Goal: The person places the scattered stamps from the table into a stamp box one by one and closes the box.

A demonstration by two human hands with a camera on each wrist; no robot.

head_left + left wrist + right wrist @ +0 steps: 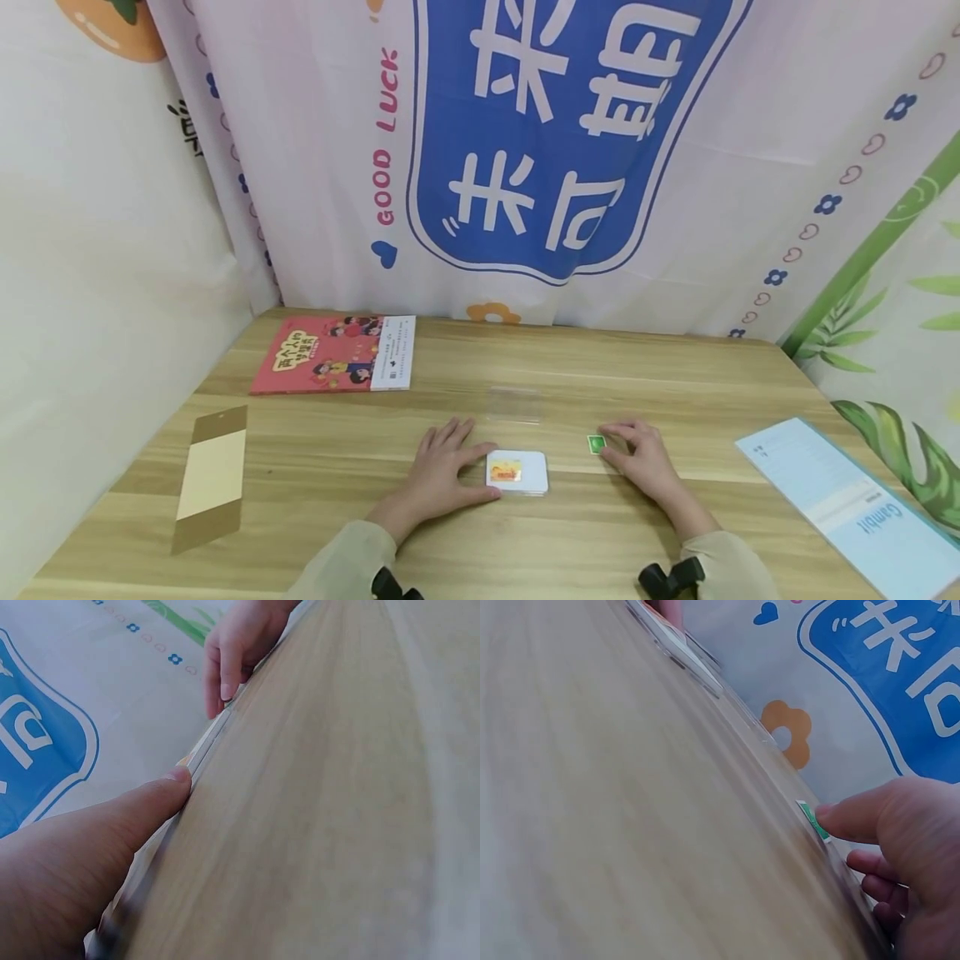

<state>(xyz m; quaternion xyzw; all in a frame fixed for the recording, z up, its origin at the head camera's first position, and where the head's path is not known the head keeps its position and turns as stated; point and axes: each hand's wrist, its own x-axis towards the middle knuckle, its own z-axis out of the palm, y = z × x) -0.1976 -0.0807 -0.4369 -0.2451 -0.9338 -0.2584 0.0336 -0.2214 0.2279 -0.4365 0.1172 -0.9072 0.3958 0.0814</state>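
At the middle front of the table, a stack of white round-cornered cards [535,472] lies flat, with a small orange-yellow picture piece [506,471] on its top card. My left hand [442,475] holds the stack's left end between thumb and forefinger, the other fingers spread on the table. To the right, my right hand [641,457] pinches a small green square with a pale border [596,444] between thumb and forefinger. The right wrist view shows the thumb against this green square [814,820], close to the tabletop. In the left wrist view, the left thumb touches the stack's edge.
Behind the cards lies a clear plastic piece [513,404]. A red book [322,354] is at the back left, a brown-and-cream card strip [212,475] at the left. A pale blue "Gambit" pad [847,500] lies at the right edge. A printed curtain [322,167] hangs behind the table.
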